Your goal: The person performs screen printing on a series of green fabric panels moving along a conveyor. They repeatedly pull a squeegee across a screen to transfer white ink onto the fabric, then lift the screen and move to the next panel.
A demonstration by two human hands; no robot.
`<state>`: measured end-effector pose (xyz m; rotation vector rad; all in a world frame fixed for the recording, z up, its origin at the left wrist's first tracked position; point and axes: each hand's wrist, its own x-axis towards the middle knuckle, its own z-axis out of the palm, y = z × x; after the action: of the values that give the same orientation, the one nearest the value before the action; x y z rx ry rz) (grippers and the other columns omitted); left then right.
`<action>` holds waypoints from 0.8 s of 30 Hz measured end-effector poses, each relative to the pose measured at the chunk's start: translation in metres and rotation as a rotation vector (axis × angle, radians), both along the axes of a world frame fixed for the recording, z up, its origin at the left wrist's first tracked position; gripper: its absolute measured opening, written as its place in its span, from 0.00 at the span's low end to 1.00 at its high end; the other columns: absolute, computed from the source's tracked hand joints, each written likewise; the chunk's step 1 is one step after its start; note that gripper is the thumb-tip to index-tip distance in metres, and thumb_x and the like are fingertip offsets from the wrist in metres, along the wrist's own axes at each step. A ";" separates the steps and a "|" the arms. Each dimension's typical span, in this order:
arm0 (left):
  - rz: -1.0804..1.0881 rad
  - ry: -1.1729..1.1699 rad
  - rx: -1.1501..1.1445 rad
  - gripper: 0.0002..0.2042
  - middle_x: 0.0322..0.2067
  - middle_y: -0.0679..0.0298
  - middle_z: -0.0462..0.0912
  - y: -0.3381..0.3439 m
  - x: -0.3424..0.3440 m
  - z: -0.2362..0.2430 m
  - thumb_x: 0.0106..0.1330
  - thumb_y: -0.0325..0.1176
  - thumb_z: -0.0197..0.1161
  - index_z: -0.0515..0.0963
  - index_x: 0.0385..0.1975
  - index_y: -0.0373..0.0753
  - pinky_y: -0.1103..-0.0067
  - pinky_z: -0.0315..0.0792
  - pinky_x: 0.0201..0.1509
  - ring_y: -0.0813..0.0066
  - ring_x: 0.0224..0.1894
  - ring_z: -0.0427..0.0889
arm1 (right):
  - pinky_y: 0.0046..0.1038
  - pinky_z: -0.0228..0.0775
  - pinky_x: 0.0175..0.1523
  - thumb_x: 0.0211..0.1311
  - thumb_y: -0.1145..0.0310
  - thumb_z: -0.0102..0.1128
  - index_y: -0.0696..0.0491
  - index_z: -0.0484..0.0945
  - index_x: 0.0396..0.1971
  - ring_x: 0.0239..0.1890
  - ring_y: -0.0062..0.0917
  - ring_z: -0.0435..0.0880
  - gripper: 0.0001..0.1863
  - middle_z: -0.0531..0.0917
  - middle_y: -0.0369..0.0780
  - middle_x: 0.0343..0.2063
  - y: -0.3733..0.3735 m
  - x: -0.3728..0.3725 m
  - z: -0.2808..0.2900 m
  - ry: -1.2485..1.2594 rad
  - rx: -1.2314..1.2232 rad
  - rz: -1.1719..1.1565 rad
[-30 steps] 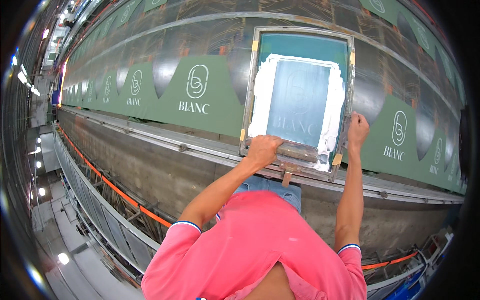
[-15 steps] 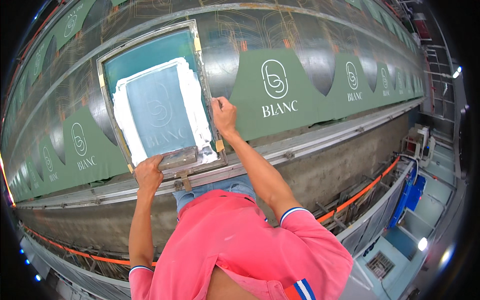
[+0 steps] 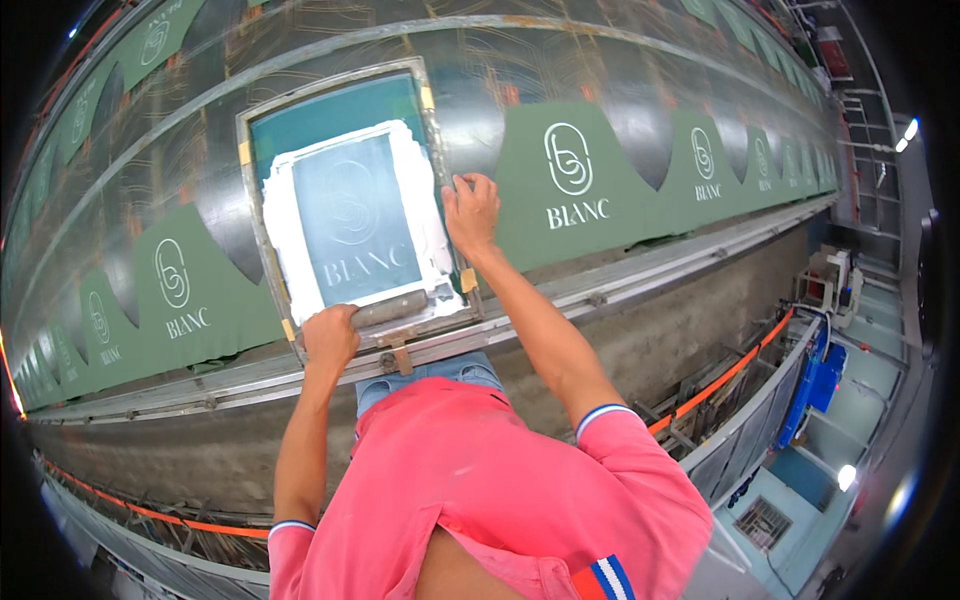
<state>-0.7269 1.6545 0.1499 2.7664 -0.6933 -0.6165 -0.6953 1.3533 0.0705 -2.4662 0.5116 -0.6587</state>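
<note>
A screen-printing frame lies tilted over the long table in front of me. Its mesh carries a letter-and-loop design ringed by thick white ink. My left hand is closed at the near left corner of the frame. A grey squeegee rests along the mesh's near end, its left tip against that hand; whether the thumb also presses on it is hidden. On the right side bar, my right hand has its fingers curled at the edge. Green fabric panels with white prints lie on both sides.
A metal rail with stops runs along the table's near edge. An orange strip and stacked frames lie lower right, near a blue machine part. A second row of green panels extends across the far side.
The frame, with squeegee and both hands, has moved rightward relative to the printed panels. The whole view has also shifted slightly. Both hands keep their places at the frame.
</note>
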 end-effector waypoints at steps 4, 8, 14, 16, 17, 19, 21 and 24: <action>-0.003 0.007 0.137 0.13 0.28 0.52 0.84 -0.019 0.082 0.003 0.49 0.30 0.62 0.86 0.36 0.47 0.59 0.77 0.39 0.50 0.34 0.84 | 0.42 0.72 0.49 0.55 0.50 0.68 0.49 0.86 0.41 0.44 0.38 0.83 0.20 0.85 0.41 0.36 0.024 0.044 0.078 0.354 0.189 0.658; -0.007 -0.116 0.052 0.10 0.27 0.49 0.84 -0.055 0.195 0.003 0.49 0.29 0.61 0.86 0.30 0.47 0.57 0.78 0.38 0.47 0.33 0.84 | 0.44 0.73 0.48 0.48 0.62 0.67 0.49 0.84 0.31 0.41 0.36 0.86 0.11 0.86 0.42 0.34 0.041 0.133 0.085 0.636 -0.281 0.880; -0.043 -0.182 0.018 0.15 0.28 0.53 0.85 -0.077 0.261 -0.016 0.49 0.29 0.62 0.88 0.36 0.51 0.62 0.79 0.37 0.53 0.33 0.85 | 0.40 0.76 0.37 0.48 0.71 0.61 0.50 0.84 0.27 0.38 0.39 0.86 0.06 0.86 0.44 0.32 0.027 0.200 0.056 0.674 -0.260 0.783; -0.050 -0.184 -0.009 0.12 0.28 0.54 0.84 -0.069 0.240 -0.024 0.49 0.28 0.62 0.87 0.33 0.48 0.63 0.78 0.35 0.54 0.33 0.85 | 0.39 0.75 0.45 0.48 0.71 0.61 0.51 0.83 0.27 0.37 0.38 0.85 0.06 0.84 0.43 0.30 0.038 0.170 0.053 0.591 -0.273 0.778; -0.046 -0.193 -0.060 0.09 0.27 0.54 0.84 -0.062 0.219 -0.030 0.49 0.28 0.62 0.86 0.30 0.45 0.62 0.77 0.34 0.54 0.32 0.85 | 0.39 0.74 0.48 0.48 0.71 0.61 0.51 0.83 0.28 0.37 0.38 0.84 0.06 0.83 0.43 0.30 0.041 0.151 0.050 0.555 -0.276 0.800; -0.038 -0.198 -0.122 0.06 0.27 0.55 0.83 -0.049 0.170 -0.034 0.50 0.28 0.61 0.84 0.26 0.42 0.61 0.77 0.34 0.55 0.32 0.84 | 0.41 0.68 0.58 0.49 0.71 0.60 0.51 0.82 0.29 0.39 0.36 0.83 0.06 0.82 0.41 0.31 0.051 0.108 0.049 0.588 -0.273 0.834; -0.016 -0.170 -0.129 0.06 0.28 0.56 0.83 -0.037 0.110 -0.031 0.51 0.28 0.60 0.82 0.27 0.42 0.62 0.77 0.34 0.56 0.32 0.84 | 0.46 0.66 0.61 0.50 0.71 0.59 0.51 0.82 0.30 0.42 0.36 0.82 0.07 0.82 0.41 0.32 0.062 0.049 0.046 0.566 -0.231 0.863; 0.017 -0.233 -0.206 0.07 0.28 0.57 0.83 -0.014 0.018 -0.031 0.51 0.29 0.60 0.82 0.29 0.41 0.63 0.77 0.35 0.57 0.32 0.84 | 0.50 0.63 0.64 0.51 0.72 0.58 0.53 0.81 0.35 0.43 0.36 0.82 0.10 0.81 0.42 0.33 0.084 -0.042 0.050 0.539 -0.170 0.868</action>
<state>-0.7093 1.6407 0.1194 2.6704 -0.7334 -0.2058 -0.7370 1.4378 0.1207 -2.6609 -0.4606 0.3282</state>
